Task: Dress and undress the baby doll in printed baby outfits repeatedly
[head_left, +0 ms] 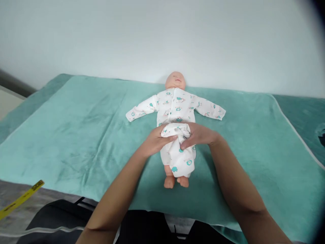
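Ok so from the head cam: soft, plush-looking green blanket (pixel 88 112) under the doll (pixel 175 80), with long creases off to the doll's left-hand side in my view and a pale, smooth wall (pixel 152 37) behind its head. A flat yellow strip (pixel 21 200) with dark marks sits well apart from it, lower left.

The doll itself is smooth, kinda shiny, round bald head, lying face up with its feet toward me. It's in a white top (pixel 177 105) with little teal and reddish prints, both sleeves stretched out sideways. Bare feet poke out at the bottom.

My left hand (pixel 153 140) and right hand (pixel 201 135) are on either side of the doll's middle, pinching a bunched printed cloth (pixel 180 154), thumbs on top; the fingers under it are mostly hidden. The cloth is all soft folds, hanging down over the doll's legs. The doll's head is beyond my grip, its feet on the near side.
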Motion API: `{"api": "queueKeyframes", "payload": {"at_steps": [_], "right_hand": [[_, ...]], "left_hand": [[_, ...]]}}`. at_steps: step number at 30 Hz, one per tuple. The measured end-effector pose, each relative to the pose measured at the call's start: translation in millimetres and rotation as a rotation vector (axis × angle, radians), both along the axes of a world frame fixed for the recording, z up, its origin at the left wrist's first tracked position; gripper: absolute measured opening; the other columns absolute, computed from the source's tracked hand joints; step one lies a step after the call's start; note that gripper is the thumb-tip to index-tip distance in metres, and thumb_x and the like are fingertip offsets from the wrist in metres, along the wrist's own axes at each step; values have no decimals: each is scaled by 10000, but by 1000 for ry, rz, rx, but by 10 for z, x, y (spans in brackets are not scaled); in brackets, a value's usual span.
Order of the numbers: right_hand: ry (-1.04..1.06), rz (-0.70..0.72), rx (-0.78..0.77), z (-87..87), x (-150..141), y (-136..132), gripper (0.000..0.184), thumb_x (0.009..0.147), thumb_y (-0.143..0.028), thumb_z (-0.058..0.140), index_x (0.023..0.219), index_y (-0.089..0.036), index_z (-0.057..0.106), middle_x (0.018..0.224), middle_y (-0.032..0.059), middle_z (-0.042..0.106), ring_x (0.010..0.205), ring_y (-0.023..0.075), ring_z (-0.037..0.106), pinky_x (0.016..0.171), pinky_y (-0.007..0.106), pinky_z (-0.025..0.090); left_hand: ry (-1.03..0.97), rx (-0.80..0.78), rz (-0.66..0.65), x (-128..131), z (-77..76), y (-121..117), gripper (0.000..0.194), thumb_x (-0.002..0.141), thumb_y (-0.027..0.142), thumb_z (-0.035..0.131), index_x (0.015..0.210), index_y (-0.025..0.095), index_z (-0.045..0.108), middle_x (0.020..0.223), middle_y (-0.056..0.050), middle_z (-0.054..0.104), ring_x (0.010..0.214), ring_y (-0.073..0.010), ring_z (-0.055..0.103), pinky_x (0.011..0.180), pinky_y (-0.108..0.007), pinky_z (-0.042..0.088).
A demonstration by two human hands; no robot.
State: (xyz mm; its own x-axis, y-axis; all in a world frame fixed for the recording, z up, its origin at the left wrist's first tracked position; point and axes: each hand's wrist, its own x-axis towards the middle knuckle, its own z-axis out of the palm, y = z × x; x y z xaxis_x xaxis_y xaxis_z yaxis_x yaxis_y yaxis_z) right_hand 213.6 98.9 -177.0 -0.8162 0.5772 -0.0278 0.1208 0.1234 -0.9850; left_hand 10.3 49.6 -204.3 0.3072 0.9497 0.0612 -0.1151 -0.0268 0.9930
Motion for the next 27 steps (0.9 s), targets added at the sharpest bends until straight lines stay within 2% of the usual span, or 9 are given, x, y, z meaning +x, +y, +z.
{"api": "queueKeyframes", "payload": {"at_steps": [2, 4, 9, 12, 15, 18, 21, 24, 27], "right_hand": [[-58, 3, 124, 59, -20, -36, 472, 690, -252, 834, 1138, -186, 699, 1067, 31, 721, 1010, 223, 658, 892, 339, 514], [-72, -25, 166, 77, -40, -64, 395, 743, -294, 789, 1111, -176, 711, 1094, 38, 726, 1036, 231, 656, 916, 351, 502], [-139, -4, 198, 76, -81, -143, 385, 743, -413, 779, 1054, -190, 731, 1033, 18, 748, 978, 241, 666, 823, 310, 491], [-197, 124, 301, 114, -141, -228, 348, 756, -444, 762, 977, -178, 725, 973, 20, 745, 902, 223, 654, 742, 285, 449], [-291, 259, 421, 144, -219, -309, 344, 757, -488, 751, 916, -188, 700, 928, 14, 726, 837, 205, 633, 678, 277, 394], [-413, 282, 524, 162, -280, -375, 366, 750, -537, 738, 906, -211, 682, 915, 18, 710, 820, 210, 616, 636, 274, 342], [-471, 284, 565, 182, -313, -434, 360, 783, -551, 697, 937, -226, 683, 958, 34, 714, 841, 217, 623, 632, 276, 325], [-464, 308, 569, 194, -333, -481, 323, 814, -532, 669, 929, -232, 687, 968, 34, 722, 855, 214, 635, 628, 277, 327], [-427, 339, 559, 180, -359, -511, 302, 841, -512, 642, 933, -230, 693, 954, 27, 730, 846, 205, 647, 616, 277, 334]], "left_hand": [[-95, -71, 135, 101, 37, -172, 367, 763, 381, 810, 1073, 195, 748, 1087, -70, 753, 1015, -248, 683, 885, -335, 520], [-192, -165, 233, 200, 122, -370, 380, 771, 393, 802, 1077, 177, 734, 1039, -75, 757, 949, -230, 691, 836, -321, 532], [-264, -405, 472, 385, 407, -1032, 367, 761, 395, 803, 1006, 130, 737, 853, -72, 752, 722, -189, 684, 662, -274, 528], [-293, -507, 583, 467, 468, -1461, 353, 772, 371, 791, 1047, 156, 746, 870, -73, 763, 777, -217, 709, 684, -287, 545], [-315, -549, 673, 510, 431, -1768, 363, 771, 339, 790, 1089, 169, 747, 972, -84, 775, 885, -241, 721, 746, -298, 557], [-275, -560, 773, 462, 379, -1892, 379, 708, 324, 829, 1031, 138, 757, 995, -101, 774, 849, -226, 717, 712, -284, 547], [-183, -536, 843, 346, 386, -1915, 376, 643, 320, 862, 943, 119, 755, 906, -90, 770, 720, -172, 680, 629, -247, 513], [-83, -514, 888, 243, 448, -1953, 361, 624, 349, 868, 875, 124, 737, 819, -53, 745, 634, -116, 615, 570, -205, 466], [14, -480, 966, 145, 446, -2023, 368, 631, 385, 858, 862, 134, 718, 777, -29, 717, 627, -104, 590, 568, -194, 452]]}}
